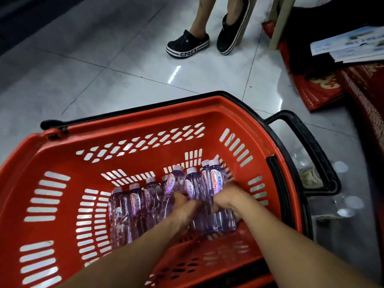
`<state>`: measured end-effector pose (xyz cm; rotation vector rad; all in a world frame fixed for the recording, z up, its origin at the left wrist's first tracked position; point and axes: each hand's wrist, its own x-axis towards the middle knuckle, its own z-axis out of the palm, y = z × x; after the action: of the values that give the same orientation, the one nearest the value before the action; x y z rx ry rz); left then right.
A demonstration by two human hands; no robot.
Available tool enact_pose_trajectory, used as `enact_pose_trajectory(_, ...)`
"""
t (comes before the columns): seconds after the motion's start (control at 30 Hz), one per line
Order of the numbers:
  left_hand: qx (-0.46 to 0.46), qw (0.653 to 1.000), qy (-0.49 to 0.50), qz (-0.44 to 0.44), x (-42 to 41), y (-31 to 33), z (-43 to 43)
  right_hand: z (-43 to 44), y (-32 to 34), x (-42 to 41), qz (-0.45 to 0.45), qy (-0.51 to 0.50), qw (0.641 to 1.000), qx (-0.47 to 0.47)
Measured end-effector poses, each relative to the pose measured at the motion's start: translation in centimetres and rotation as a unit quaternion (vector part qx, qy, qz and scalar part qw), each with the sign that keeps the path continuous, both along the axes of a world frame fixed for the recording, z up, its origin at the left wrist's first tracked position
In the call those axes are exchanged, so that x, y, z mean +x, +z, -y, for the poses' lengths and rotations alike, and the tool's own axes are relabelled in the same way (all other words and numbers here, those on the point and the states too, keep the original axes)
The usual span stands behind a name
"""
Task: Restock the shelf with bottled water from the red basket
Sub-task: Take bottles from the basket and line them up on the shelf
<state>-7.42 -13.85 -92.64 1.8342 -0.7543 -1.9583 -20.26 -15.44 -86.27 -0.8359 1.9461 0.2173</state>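
Observation:
A red basket (145, 113) with black handles stands on the tiled floor below me. Several clear bottles of water (135, 206) with white caps lie side by side on its bottom. My left hand (182, 206) reaches in and curls its fingers round a bottle near the middle of the row. Beside it, my right hand (230, 198) grips the bottles at the right end (216, 177), which tilt up off the bottom. No shelf is in view.
A person's two feet in black clogs (188, 44) stand just beyond the basket, by a pale chair leg (278, 23). Red packages (320, 90) and stacked papers (351, 44) lie on the floor at the right. More capped bottles (345, 206) sit right of the basket.

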Motion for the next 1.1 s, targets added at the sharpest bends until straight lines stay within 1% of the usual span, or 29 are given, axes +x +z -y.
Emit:
enact_pose_trajectory(0.1,0.037,0.993,-0.014,-0.107,0.0,1.2,0.5,-0.1,0.7,-1.2,0.022,-0.031,0.999,-0.024)
enact_pose_trajectory(0.13,0.041,0.99,-0.017,-0.13,0.2,1.5,0.6,-0.2,0.9,-1.4,0.029,-0.035,0.999,-0.026)
enact_pose_trajectory(0.2,0.032,0.988,0.002,-0.151,0.9,1.9,1.0,0.0,1.5,-1.1,0.057,-0.047,0.997,-0.021)
enact_pose_trajectory(0.27,-0.001,0.986,0.006,-0.165,1.8,3.2,1.7,0.5,2.6,-0.9,0.104,-0.078,0.991,-0.034)
enact_pose_trajectory(0.37,-0.037,0.978,-0.017,-0.204,4.1,8.1,2.9,0.7,6.1,0.1,0.157,-0.13,0.975,-0.089)
enact_pose_trajectory(0.47,-0.088,0.965,-0.034,-0.247,6.9,14.1,3.4,0.1,11.2,1.1,0.209,-0.145,0.957,-0.14)
enact_pose_trajectory(0.53,-0.141,0.961,-0.056,-0.233,8.3,18.6,3.2,-1.0,15.2,1.3,0.239,-0.147,0.941,-0.19)
enact_pose_trajectory(0.6,-0.2,0.954,-0.068,-0.211,8.8,23.4,2.7,-2.5,19.3,1.4,0.253,-0.14,0.921,-0.262)
enact_pose_trajectory(0.7,-0.295,0.93,-0.099,-0.194,8.2,30.6,0.7,-5.6,24.7,1.9,0.234,-0.151,0.887,-0.368)
enact_pose_trajectory(0.77,-0.339,0.91,-0.12,-0.206,7.2,34.6,-1.3,-8.6,28.2,1.7,0.2,-0.166,0.866,-0.427)
enact_pose_trajectory(0.83,-0.364,0.892,-0.147,-0.226,6.0,38.2,-3.5,-12.0,31.4,1.0,0.166,-0.177,0.844,-0.479)
enact_pose_trajectory(0.97,-0.424,0.84,-0.204,-0.27,2.8,43.8,-8.7,-19.6,36.5,-0.5,0.09,-0.213,0.789,-0.57)
enact_pose_trajectory(1.1,-0.434,0.799,-0.266,-0.319,-2.3,47.4,-14.2,-28.2,40.7,-2.4,0.006,-0.275,0.723,-0.634)
